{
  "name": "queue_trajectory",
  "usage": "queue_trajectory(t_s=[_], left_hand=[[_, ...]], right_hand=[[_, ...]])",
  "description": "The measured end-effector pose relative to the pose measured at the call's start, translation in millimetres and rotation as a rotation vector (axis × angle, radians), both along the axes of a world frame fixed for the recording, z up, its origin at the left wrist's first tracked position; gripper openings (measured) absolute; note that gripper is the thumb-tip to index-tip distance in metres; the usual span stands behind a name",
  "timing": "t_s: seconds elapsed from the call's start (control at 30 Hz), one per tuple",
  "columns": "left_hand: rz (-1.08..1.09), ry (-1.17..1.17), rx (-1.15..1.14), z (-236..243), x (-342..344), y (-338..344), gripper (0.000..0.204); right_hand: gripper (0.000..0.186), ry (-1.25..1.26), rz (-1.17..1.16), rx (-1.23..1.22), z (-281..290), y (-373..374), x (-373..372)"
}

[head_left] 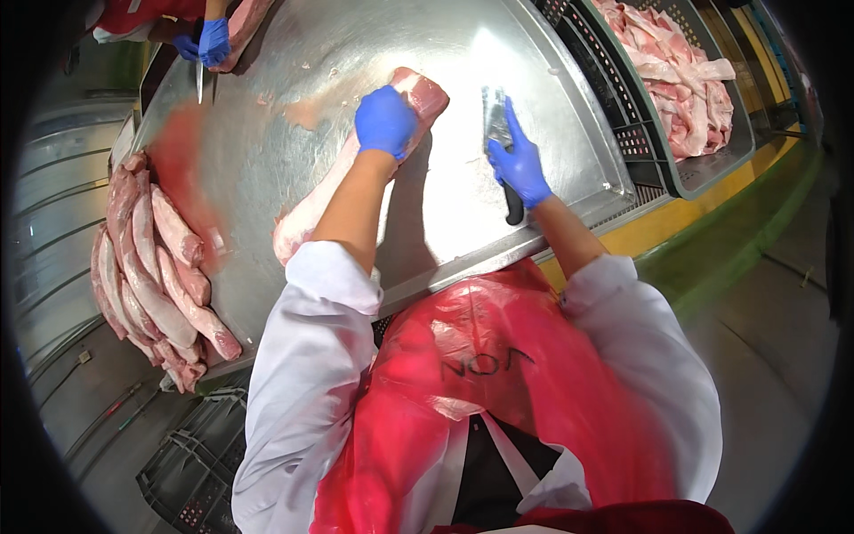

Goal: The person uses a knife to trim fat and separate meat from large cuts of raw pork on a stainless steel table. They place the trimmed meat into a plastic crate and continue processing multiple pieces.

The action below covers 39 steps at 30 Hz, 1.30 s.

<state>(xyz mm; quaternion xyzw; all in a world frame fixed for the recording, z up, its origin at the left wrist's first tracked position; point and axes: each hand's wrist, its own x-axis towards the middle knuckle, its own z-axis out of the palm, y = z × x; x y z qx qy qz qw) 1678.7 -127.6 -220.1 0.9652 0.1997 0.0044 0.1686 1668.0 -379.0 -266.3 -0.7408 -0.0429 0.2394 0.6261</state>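
In blue gloves, my left hand (385, 120) grips the thick upper end of a long pale piece of meat (425, 96), which lies diagonally on the steel table (258, 142) and runs down behind my left forearm. My right hand (520, 167), also gloved, is on a knife with a black handle (513, 206) and a broad shiny blade (493, 107), its index finger stretched along the blade and the other fingers curled at the handle. The knife is to the right of the meat, apart from it, over the glare on the steel.
Several long meat pieces (142, 258) are heaped at the table's left edge. A perforated crate (671, 181) of pale trimmings (667, 89) stands upper right. At the upper left, a co-worker's gloved hand (213, 43) is beside meat and a knife (200, 84). Another crate (182, 467) sits low at left.
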Motion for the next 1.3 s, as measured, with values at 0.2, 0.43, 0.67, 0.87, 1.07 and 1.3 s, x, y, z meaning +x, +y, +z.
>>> queue_trajectory(t_s=[0.2, 0.43, 0.67, 0.87, 1.07, 1.3], left_hand=[[0.083, -0.004, -0.243, -12, 12, 6, 0.031], [0.221, 0.008, -0.306, -9, 15, 5, 0.035], [0.178, -0.056, -0.277, -5, 26, 6, 0.034], [0.301, -0.019, -0.526, -4, 22, 14, 0.03], [0.133, 0.009, -0.549, 28, 44, 1, 0.029], [-0.054, 0.217, -0.51, 33, 37, 34, 0.028]], right_hand=[[0.078, -0.161, 0.183, -0.048, 12, 62, 52], [0.082, -0.359, 0.372, -0.06, -14, 25, -6], [0.083, 0.066, 0.526, -0.053, 33, 69, 59], [0.084, 0.088, 0.609, 0.047, 26, 22, 8], [0.081, 0.093, 0.51, 0.057, 17, 77, 40], [0.079, 0.127, 0.527, 0.026, -4, 102, 21]])
